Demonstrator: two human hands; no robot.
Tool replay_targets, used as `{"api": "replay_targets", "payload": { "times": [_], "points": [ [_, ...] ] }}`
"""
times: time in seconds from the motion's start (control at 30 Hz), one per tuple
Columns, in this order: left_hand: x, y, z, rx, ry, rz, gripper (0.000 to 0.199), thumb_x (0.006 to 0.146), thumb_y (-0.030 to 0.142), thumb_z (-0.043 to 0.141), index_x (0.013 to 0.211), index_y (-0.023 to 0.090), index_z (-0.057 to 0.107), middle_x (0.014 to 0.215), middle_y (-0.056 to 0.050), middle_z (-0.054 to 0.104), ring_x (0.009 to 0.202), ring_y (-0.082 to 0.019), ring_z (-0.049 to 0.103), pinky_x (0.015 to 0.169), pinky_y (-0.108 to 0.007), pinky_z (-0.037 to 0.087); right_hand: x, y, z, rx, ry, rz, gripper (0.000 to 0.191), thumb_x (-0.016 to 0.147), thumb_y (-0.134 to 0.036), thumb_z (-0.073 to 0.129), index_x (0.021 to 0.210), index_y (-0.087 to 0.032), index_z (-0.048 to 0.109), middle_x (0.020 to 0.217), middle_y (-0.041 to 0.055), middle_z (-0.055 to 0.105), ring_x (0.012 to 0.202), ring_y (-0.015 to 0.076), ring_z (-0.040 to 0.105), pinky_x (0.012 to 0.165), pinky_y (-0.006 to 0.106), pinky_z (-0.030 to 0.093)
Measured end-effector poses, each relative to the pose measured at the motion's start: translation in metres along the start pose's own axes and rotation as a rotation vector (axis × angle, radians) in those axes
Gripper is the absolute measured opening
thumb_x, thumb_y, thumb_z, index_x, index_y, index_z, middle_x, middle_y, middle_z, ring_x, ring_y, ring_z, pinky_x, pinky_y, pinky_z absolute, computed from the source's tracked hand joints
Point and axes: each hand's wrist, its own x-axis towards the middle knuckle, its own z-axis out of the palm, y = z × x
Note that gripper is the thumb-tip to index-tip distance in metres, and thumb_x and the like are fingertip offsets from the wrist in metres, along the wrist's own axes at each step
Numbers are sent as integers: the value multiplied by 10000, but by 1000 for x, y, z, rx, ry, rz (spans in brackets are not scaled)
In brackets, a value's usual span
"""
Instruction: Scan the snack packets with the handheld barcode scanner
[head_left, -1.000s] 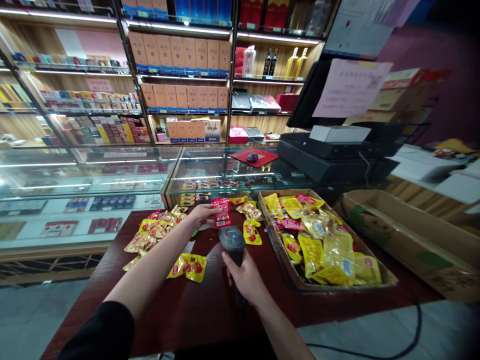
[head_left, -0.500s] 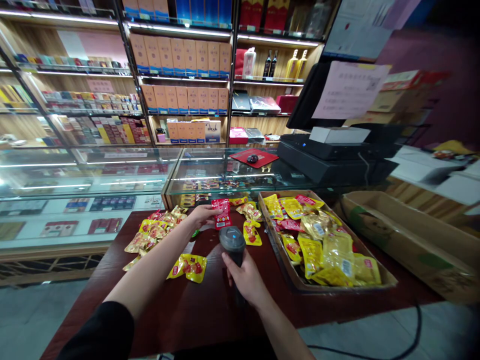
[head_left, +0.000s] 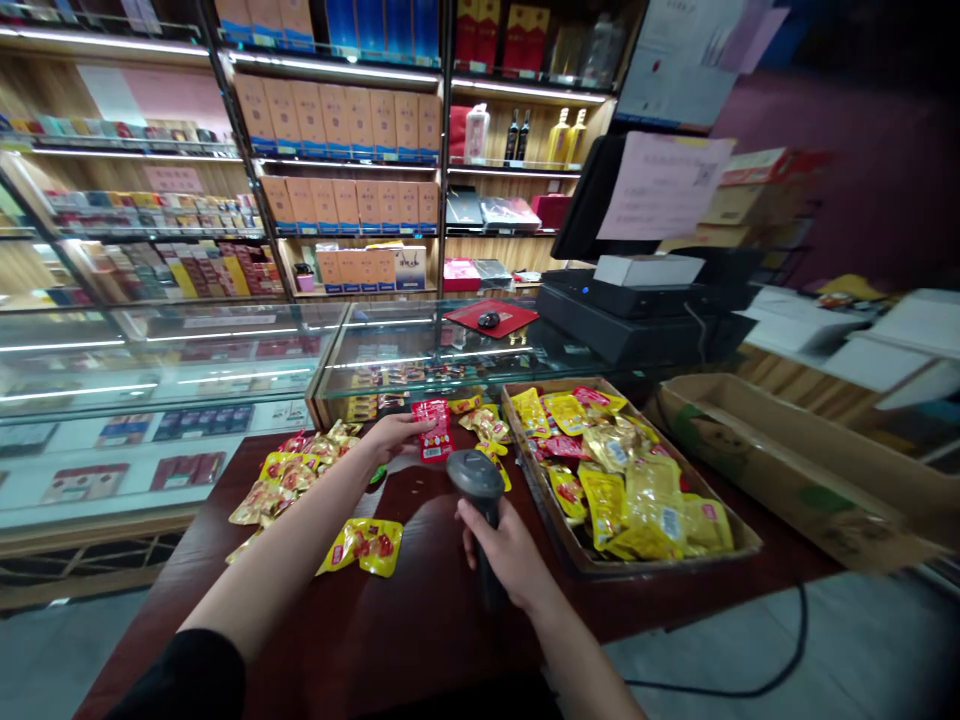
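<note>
My left hand (head_left: 401, 435) pinches a red snack packet (head_left: 433, 430) by its left edge, its printed side with a barcode turned toward me. A dark grey barcode scanner (head_left: 480, 480) is gripped by the handle in my right hand (head_left: 506, 550), its head tilted a little below and right of the packet. On the dark red table between my arms lies a yellow snack packet (head_left: 365, 546). Behind my left forearm spreads a pile of gold and yellow packets (head_left: 300, 465). A few more gold packets (head_left: 487, 424) lie beyond the scanner.
On the right stands a shallow cardboard tray (head_left: 551, 520) full of yellow, gold and red packets. Past it is a long open carton (head_left: 787, 470). A glass display counter (head_left: 405, 345) borders the table's far side, with a mouse (head_left: 489, 320) and a register (head_left: 630, 310).
The scanner in my right hand has turned, its head now tilted leftward and shifted right relative to the red packet. My left hand still holds that packet. The whole view has shifted slightly.
</note>
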Motion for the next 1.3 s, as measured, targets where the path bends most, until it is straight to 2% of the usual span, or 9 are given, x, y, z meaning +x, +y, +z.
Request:
{"api": "replay_targets", "payload": {
  "times": [0.1,0.23,0.47,0.7,0.83,0.93,1.07,1.2,1.3],
  "points": [
    [-2,10,19,-2,-100,-14,405,558,263,854,896,132,676,861,-90,716,691,-168,683,677,-285,575,-6,-19,-29,137,25,18,378,740,-515,642,832,-174,507,523,-58,501,415,84,444,398,204,368],
    [-4,26,60,-39,-270,-55,368,613,240,827,926,136,663,904,-96,716,738,-170,688,709,-282,576,-21,-48,-87,378,27,1,342,722,-451,676,892,-180,557,776,10,582,488,70,433,399,199,354],
    [5,36,140,38,-413,-84,409,600,236,834,961,150,661,950,-97,711,788,-185,692,722,-295,578,-51,-70,-193,444,143,-81,237,797,-414,593,867,-188,608,783,44,562,493,79,359,391,190,301],
    [15,30,221,151,-530,-124,394,600,258,833,953,160,686,1011,-94,697,798,-161,681,670,-249,574,-60,-61,-242,457,206,-107,239,808,-419,587,893,-195,592,760,32,557,484,82,357,387,187,304],
    [24,32,253,165,-482,-47,393,597,263,835,950,163,693,986,-87,700,816,-173,680,700,-268,568,-63,-59,-259,477,230,-123,244,810,-419,593,885,-187,587,759,31,560,486,76,366,388,184,308],
    [26,38,262,148,-411,21,370,611,257,829,941,163,693,952,-82,704,810,-169,685,693,-243,558,-65,-58,-266,527,236,-138,237,812,-404,600,896,-182,591,808,35,566,491,66,360,390,178,306],
    [23,42,255,134,-387,21,370,607,238,833,937,157,686,924,-80,705,800,-175,691,677,-240,559,-63,-62,-260,590,179,-126,207,819,-374,607,874,-175,594,762,22,544,493,58,348,397,162,301],
    [14,42,225,105,-409,37,402,610,242,832,971,153,678,932,-88,702,792,-177,690,702,-269,571,-52,-70,-238,573,129,-115,203,809,-371,616,865,-177,608,752,24,542,486,59,338,389,164,290],
    [2,42,190,77,-359,64,391,610,239,831,959,144,681,950,-97,699,787,-180,689,702,-275,575,-40,-74,-214,558,79,-90,203,805,-374,616,862,-179,618,752,30,548,489,67,344,385,173,293]
  ]
}}
